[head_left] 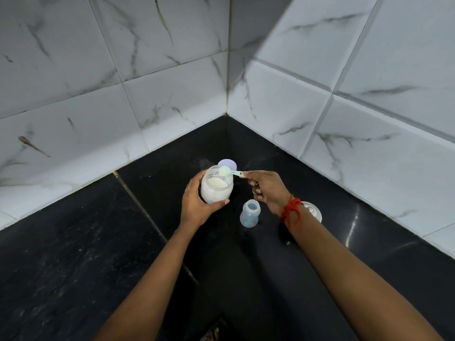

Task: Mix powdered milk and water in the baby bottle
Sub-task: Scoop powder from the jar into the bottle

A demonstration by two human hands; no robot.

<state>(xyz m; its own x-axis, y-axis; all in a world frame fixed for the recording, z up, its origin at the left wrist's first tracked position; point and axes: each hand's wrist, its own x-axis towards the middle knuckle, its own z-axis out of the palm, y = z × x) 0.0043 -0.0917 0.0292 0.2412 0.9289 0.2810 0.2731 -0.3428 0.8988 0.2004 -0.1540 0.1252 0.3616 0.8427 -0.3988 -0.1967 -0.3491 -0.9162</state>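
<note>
My left hand [197, 203] grips a clear open jar [216, 189] holding white milk powder, lifted slightly above the black counter. My right hand [267, 190] pinches the handle of a pale green measuring scoop [227, 171], whose bowl is heaped with powder and sits at the jar's mouth. The clear baby bottle [250, 214] stands open and upright on the counter, just right of the jar and below my right hand. Water shows faintly in its base.
A lilac lid [229, 164] lies behind the jar. A round steel object [312, 210] sits partly hidden behind my right wrist. The black stone counter [98, 242] meets white marble-tiled walls in a corner at the back.
</note>
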